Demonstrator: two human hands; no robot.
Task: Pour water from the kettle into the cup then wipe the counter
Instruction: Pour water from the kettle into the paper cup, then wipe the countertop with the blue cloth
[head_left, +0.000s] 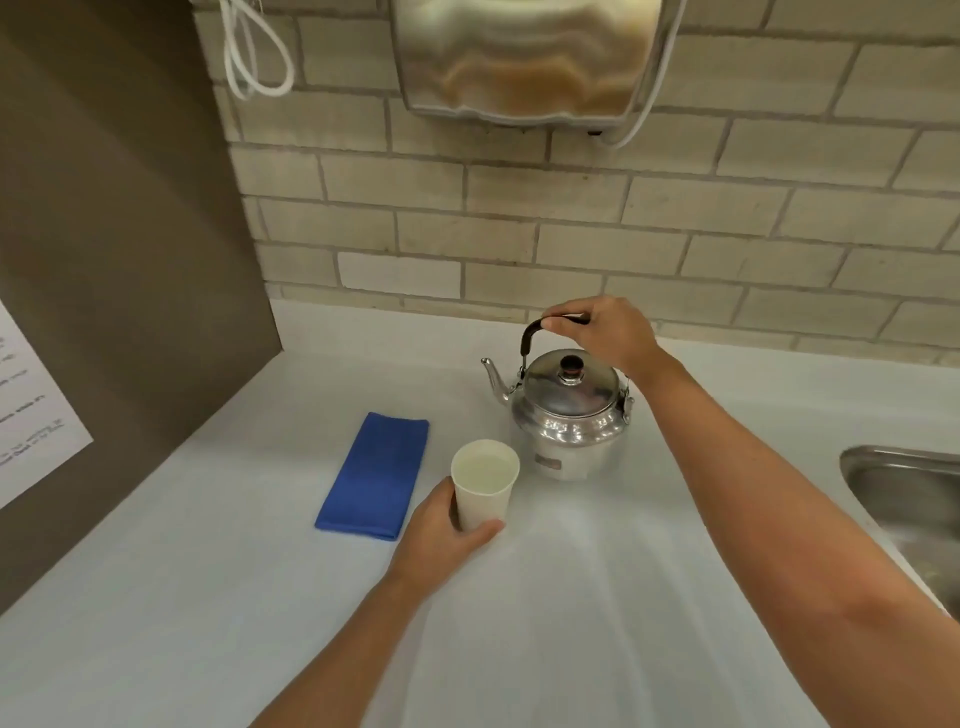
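A shiny metal kettle (569, 413) stands upright on the white counter (545, 597), spout pointing left, lid on. My right hand (605, 332) is closed on its black top handle. Just in front of the kettle stands a white paper cup (485, 491) with water visible inside. My left hand (447, 525) wraps around the cup's lower left side. A folded blue cloth (374, 475) lies flat on the counter to the left of the cup, untouched.
A steel sink (914, 514) is set into the counter at the right edge. A brick-tiled wall runs behind, with a metal wall-mounted unit (524, 57) above the kettle. A brown panel (119, 260) with a paper sheet closes off the left side.
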